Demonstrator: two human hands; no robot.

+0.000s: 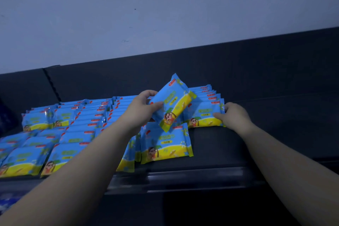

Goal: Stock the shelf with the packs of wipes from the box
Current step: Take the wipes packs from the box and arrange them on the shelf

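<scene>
Blue and yellow packs of wipes fill the left and middle of a dark shelf (211, 145) in leaning rows (86, 121). My left hand (142, 108) holds one tilted pack of wipes (173, 102) up above the rows. My right hand (235, 115) grips the right end of the front pack (203, 115) in a short row at the back right. Another pack (166, 144) leans upright at the front below the lifted one. The box is not in view.
The right part of the shelf is bare dark board, with a metal front rail (183, 176) along its edge. A pale wall (165, 14) rises behind the shelf's dark back panel (256, 68). Something blue shows at the lower left corner (7, 202).
</scene>
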